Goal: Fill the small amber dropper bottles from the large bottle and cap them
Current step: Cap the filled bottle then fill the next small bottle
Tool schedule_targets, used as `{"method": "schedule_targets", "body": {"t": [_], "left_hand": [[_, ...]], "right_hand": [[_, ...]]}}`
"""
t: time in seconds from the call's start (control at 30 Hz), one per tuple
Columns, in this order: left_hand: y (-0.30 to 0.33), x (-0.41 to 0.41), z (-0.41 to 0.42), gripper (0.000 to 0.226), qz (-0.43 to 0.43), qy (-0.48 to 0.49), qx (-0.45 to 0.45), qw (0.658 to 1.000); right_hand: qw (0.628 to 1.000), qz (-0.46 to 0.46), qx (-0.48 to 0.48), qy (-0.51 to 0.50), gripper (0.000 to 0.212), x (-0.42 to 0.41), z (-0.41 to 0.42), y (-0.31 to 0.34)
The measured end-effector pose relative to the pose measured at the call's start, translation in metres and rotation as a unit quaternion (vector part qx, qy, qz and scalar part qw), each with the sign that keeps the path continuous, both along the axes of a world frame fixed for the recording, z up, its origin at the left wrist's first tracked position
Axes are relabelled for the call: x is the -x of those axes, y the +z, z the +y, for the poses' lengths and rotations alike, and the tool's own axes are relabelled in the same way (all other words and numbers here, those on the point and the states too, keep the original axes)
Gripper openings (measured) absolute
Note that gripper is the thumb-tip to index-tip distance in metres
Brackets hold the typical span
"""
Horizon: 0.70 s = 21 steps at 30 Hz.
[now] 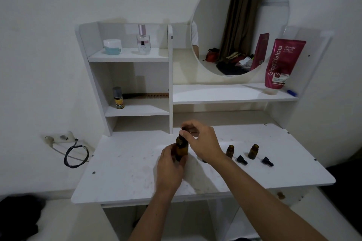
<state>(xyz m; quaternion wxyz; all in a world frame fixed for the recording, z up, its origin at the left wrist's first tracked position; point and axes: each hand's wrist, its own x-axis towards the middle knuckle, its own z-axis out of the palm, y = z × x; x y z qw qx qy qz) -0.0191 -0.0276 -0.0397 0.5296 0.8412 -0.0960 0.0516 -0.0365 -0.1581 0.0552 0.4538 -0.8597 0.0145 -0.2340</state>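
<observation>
Starting at the left of the frame, a black cable loop hangs by a wall socket, and above it the shelf unit carries a pale jar, a perfume bottle and, lower down, a small yellow-labelled bottle. At the centre, on the white bench, the left hand wraps its grip round the body of the large amber bottle, which stands upright, its long axis vertical. Directly above, the right hand comes in from the right with fingertips pinching the dark cap at the bottle's neck; whether the cap is loose or tight cannot be told. The move at hand turns on that stacking: cap straight over neck, the lower grip steadying while the upper one twists, most likely to open the bottle for pouring. Right of the hands, two small amber dropper bottles stand open and upright, well apart from the large bottle, each with a black dropper cap lying on its side just beside it. The right hand is the nearer to them. At upper right, a pink tube leans beside the round mirror.
</observation>
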Motion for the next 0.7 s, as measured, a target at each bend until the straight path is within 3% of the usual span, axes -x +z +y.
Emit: {"method": "schedule_targets", "body": {"t": [0.5,0.7], "left_hand": [[0.006,0.017,-0.001,0.069,-0.002,0.045,0.056,0.997],[0.007,0.038,-0.015,0.062,-0.019,0.067,0.097,0.993]], "right_hand": [[0.999,-0.048,0.016,-0.016,0.027,0.026,-0.02,0.007],[0.996,-0.068,0.014,-0.056,0.026,0.05,-0.051,0.006]]}}
